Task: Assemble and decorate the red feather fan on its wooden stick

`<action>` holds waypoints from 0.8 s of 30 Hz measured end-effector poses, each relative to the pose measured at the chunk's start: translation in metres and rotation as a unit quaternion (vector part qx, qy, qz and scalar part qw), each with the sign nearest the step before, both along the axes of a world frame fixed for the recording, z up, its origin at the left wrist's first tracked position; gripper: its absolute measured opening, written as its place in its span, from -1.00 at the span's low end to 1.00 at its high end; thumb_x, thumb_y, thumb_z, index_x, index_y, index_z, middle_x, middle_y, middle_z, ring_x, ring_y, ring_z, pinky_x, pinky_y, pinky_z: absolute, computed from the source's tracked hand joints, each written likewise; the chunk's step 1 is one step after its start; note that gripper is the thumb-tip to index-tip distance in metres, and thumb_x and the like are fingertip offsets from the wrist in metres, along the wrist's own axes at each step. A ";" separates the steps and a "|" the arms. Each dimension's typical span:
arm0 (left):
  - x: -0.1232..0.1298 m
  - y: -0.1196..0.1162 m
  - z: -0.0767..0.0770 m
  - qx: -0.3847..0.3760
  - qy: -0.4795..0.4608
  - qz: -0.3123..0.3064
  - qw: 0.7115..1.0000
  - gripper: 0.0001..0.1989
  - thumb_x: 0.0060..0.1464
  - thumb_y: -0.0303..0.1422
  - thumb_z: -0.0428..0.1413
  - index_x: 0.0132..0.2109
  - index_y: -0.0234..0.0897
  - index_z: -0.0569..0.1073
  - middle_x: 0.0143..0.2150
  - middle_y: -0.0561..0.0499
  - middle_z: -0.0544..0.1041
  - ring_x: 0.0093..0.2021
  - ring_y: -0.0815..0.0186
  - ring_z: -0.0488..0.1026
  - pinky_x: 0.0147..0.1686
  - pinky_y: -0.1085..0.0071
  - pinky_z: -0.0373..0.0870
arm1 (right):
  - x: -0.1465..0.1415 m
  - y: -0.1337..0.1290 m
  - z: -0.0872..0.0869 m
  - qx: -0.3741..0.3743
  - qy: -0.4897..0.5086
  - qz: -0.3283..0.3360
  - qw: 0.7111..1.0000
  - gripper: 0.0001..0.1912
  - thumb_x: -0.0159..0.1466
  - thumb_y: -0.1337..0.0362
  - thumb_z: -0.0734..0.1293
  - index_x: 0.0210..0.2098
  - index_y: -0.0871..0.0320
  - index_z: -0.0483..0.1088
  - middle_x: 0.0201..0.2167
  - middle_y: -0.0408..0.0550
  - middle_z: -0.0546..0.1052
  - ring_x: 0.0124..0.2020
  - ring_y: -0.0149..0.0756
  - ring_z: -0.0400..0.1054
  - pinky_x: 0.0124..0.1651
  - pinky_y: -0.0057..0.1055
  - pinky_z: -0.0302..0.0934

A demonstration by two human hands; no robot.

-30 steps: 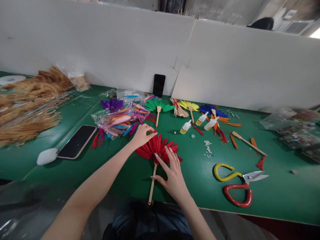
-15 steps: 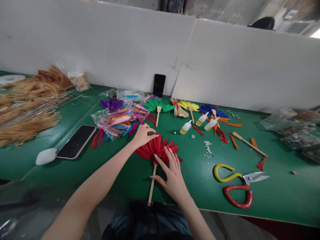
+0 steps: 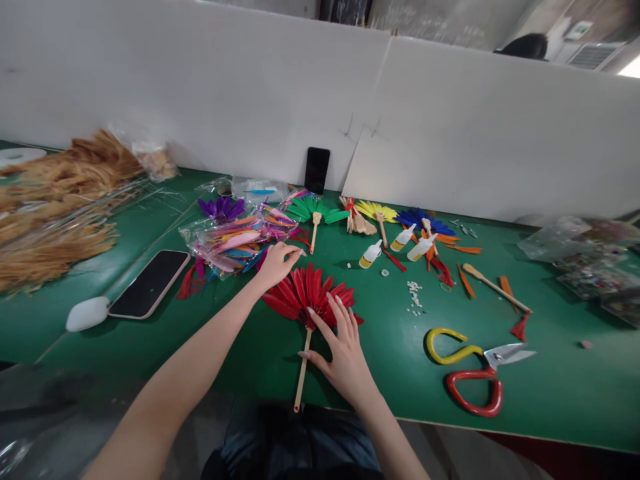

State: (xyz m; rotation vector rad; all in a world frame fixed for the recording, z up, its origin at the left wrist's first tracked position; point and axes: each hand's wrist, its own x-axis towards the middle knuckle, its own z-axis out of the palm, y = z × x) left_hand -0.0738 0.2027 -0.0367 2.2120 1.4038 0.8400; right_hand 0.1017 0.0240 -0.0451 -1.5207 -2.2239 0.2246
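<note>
Flat on the green table (image 3: 390, 373), red feather fan (image 3: 306, 298) pinned near its wooden stick by spread right hand (image 3: 341, 352), left hand (image 3: 277, 263) pinching fingertips at its upper edge, steadying

A green table (image 3: 390, 373) carries everything: at far left a heap of straw-coloured feathers (image 3: 55, 200), and nearer, a dark phone (image 3: 149, 283) with a white oval case (image 3: 86, 313) just beside it. In the middle lie a clear bag of mixed coloured feathers (image 3: 235, 241) and a red feather fan (image 3: 306, 300) on a wooden stick. To the right lie small glue bottles (image 3: 395, 245), orange feathers (image 3: 465, 280), and red-and-yellow scissors (image 3: 473, 370) near the front edge.
</note>
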 end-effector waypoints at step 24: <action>0.012 -0.006 -0.006 -0.057 0.032 -0.028 0.997 -0.75 0.06 -0.17 0.10 -0.30 -0.23 0.55 -0.35 0.00 0.34 -0.24 0.23 0.29 -0.09 0.23 0.16 | -0.001 0.000 0.000 0.011 -0.004 -0.002 1.000 -0.33 0.20 -0.04 0.22 0.24 0.00 0.02 0.32 0.04 -0.11 0.32 -0.01 -0.26 0.22 0.10 -0.11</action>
